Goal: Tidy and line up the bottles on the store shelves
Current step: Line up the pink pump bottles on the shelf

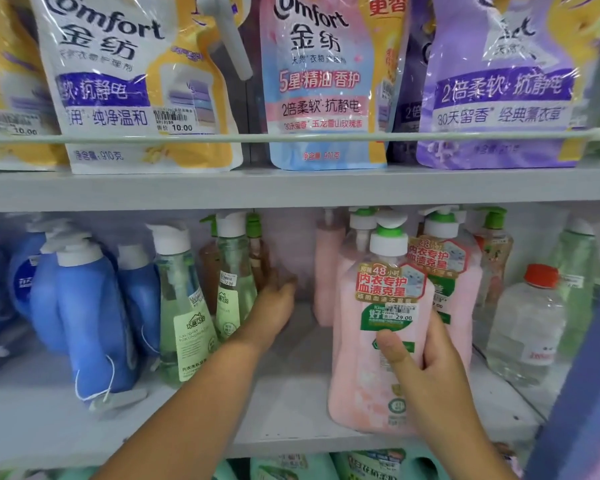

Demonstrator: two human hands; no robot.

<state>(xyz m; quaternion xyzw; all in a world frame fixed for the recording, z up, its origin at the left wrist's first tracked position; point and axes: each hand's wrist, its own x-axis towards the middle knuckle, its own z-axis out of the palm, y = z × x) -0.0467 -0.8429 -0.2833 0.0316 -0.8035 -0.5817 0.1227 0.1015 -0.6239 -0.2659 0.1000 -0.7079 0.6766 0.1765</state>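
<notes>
Right hand (426,368) wraps your front pink bottle (378,341); left hand (274,306), spread left of it, could topple green bottles (232,282)

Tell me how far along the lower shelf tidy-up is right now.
Looks done: the blue detergent bottles stand grouped at the left. In hand: the right hand grips the front pink pump bottle near the shelf edge, while the left hand reaches toward the brown bottles at the back. Left: the pale green pump bottles stand staggered, and a gap remains mid-shelf.
</notes>
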